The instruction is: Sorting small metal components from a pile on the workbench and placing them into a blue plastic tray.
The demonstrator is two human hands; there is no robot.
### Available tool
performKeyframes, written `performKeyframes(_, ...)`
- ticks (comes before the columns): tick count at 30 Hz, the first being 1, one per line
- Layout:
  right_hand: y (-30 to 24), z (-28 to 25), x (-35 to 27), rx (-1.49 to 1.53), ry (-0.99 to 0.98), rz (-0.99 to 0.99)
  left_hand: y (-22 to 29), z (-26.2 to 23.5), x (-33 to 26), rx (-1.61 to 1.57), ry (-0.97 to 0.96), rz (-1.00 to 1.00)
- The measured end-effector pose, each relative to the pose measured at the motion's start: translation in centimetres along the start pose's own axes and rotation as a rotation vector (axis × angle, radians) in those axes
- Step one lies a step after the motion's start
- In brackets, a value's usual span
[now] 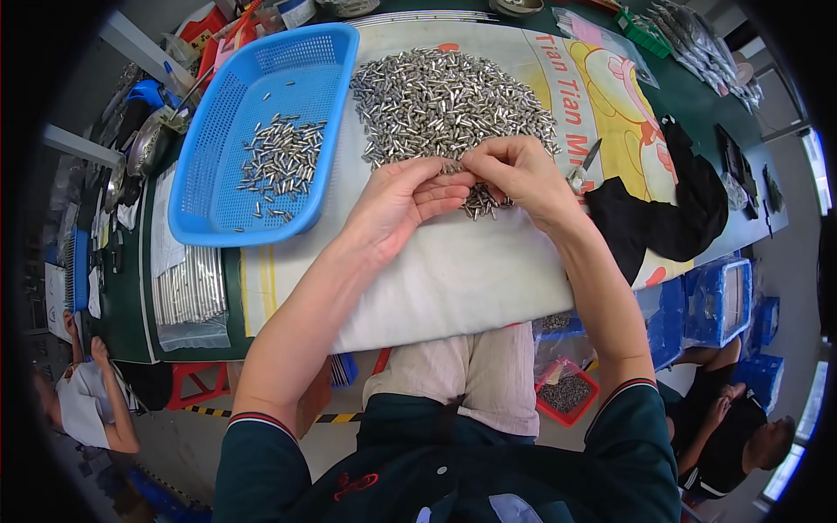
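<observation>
A wide heap of small silver metal pins (pixel 453 96) lies on the cloth-covered table in front of me. My left hand (pixel 405 200) is at the near edge of the heap, palm turned up and fingers curled, with a few pins showing at its thumb and fingertips. Close against it, my right hand (pixel 523 179) is closed in a pinch; what sits between its fingertips is hidden. More pins lie just beneath both hands. To the left, a blue perforated plastic basket (pixel 205 157) holds a smaller pile of the same pins.
A small knife (pixel 590 157) and black cloth (pixel 654 222) lie to the right. Bagged metal rods (pixel 192 292) are by the basket. Below the table stands a red bin (pixel 582 410) of small parts. Other people sit at the lower left (pixel 87 397) and lower right (pixel 719 427).
</observation>
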State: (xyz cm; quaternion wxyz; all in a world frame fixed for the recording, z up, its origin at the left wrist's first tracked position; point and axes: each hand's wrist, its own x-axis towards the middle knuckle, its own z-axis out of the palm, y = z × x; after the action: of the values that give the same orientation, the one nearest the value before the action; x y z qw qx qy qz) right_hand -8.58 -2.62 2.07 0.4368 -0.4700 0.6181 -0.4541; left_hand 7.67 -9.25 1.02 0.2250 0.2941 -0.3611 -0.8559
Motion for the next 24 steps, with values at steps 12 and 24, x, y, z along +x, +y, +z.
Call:
performKeyframes(12,-0.27,-0.08,-0.18,-0.037,0.012,0.011,0.03,0.03,0.04,-0.013,0.005,-0.012)
performKeyframes(24,-0.24,0.28,-0.19,-0.104,0.051,-0.074,-0.03,0.03,-0.05,-0.021,-0.009,-0.013)
